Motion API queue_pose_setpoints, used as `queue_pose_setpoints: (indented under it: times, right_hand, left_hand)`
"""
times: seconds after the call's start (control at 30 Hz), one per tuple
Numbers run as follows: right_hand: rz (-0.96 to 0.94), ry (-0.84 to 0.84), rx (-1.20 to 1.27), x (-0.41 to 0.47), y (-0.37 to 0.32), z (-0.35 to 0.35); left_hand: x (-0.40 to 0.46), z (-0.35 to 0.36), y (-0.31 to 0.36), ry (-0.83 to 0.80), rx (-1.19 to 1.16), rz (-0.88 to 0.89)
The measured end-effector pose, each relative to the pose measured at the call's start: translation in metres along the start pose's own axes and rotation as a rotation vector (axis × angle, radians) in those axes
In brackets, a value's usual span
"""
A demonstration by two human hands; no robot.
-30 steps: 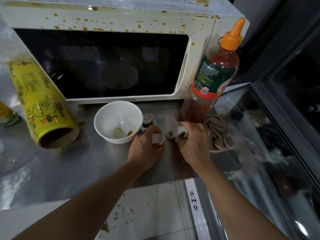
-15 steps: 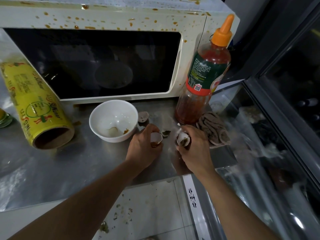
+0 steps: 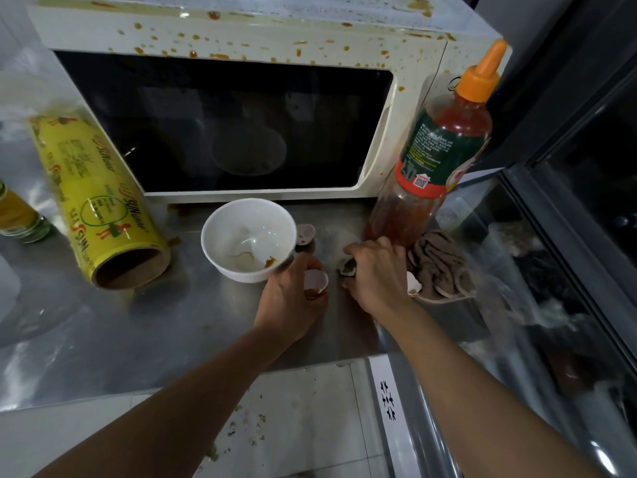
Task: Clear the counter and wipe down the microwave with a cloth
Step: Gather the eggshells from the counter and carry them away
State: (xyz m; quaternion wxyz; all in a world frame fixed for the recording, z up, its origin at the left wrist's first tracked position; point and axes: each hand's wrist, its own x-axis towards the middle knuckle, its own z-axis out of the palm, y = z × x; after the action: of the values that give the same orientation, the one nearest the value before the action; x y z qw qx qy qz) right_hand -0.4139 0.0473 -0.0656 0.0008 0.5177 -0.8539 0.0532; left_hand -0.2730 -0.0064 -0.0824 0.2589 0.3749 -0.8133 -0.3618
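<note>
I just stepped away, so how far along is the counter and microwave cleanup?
Nothing looks finished. In hand: the left hand holds an eggshell half, the right hand gathers shell bits. Left: the bowl, sauce bottle and wrap roll sit out, the cloth lies unused, the microwave is spattered.

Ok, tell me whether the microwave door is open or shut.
Shut. The microwave door lies flush with the spattered white casing, its dark window facing the counter, with no gap showing along the edge beside the sauce bottle.

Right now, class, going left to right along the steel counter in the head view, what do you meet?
Yellow cling-film roll → white ceramic bowl → left hand holding an eggshell half → right hand → crumpled brown cloth.
</note>
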Motion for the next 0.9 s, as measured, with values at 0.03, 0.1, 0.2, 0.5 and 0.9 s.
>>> queue_pose_setpoints:
  times: [0.03,0.1,0.2,0.5,0.9]
  right_hand:
    - [0.011,-0.012,-0.014,0.003,-0.002,0.001]
    - [0.013,-0.022,-0.025,0.006,-0.004,0.003]
    - [-0.011,-0.034,-0.034,0.008,-0.006,0.003]
    - [-0.092,-0.047,-0.034,0.006,-0.001,0.002]
    - [0.12,-0.216,0.664,0.001,0.001,-0.052]
  left_hand:
    - [-0.001,-0.001,-0.001,0.002,-0.003,-0.001]
    - [-0.002,-0.003,-0.003,0.011,-0.011,0.01]
    - [-0.004,-0.005,-0.004,0.027,-0.032,0.019]
    - [-0.006,-0.007,-0.002,0.003,-0.035,-0.001]
    - [-0.007,-0.005,0.001,-0.011,-0.028,-0.013]
